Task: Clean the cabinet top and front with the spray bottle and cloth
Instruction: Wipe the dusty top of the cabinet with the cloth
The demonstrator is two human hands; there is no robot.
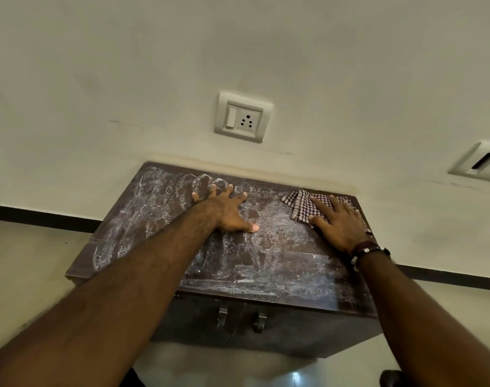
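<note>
Right hand (338, 222) pressing cloth (302, 203) flat, fingers spread, left hand (227, 210) splayed mid-frame on cabinet top (280, 263); risk: bare palm smearing wet residue.

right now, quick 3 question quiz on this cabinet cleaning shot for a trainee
1. True or false: the right hand presses flat on the checked cloth.
2. What does the left hand rest on? A) the bare cabinet top B) a spray bottle C) a door handle
3. What is mounted on the wall straight above the cabinet?

Key:
1. True
2. A, fingers spread on the dusty, streaked surface
3. A switch and socket plate
</note>
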